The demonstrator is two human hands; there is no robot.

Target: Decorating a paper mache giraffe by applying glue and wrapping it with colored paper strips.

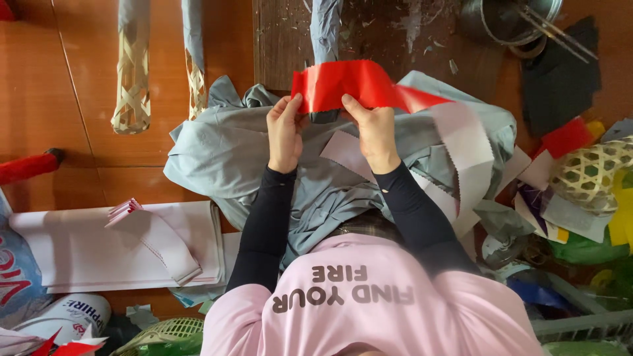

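Both my hands hold a long strip that is glossy red [343, 82] on one face and white on the other. My left hand [285, 132] pinches its left end by the lower edge. My right hand [372, 128] grips the same edge a little further right. From there the strip twists and its white side [461, 148], with a zigzag edge, trails down to the right. Beneath my hands a crumpled grey cloth [224, 151] covers my lap. I wear black sleeves and a pink shirt.
Two woven bamboo pieces [132, 86] [194, 79] lie on the wooden floor at upper left. White paper sheets [72, 257] with a folded strip [158, 237] lie at left. A woven basket [590, 175] and coloured paper scraps are at right, a metal bowl [508, 20] at top right.
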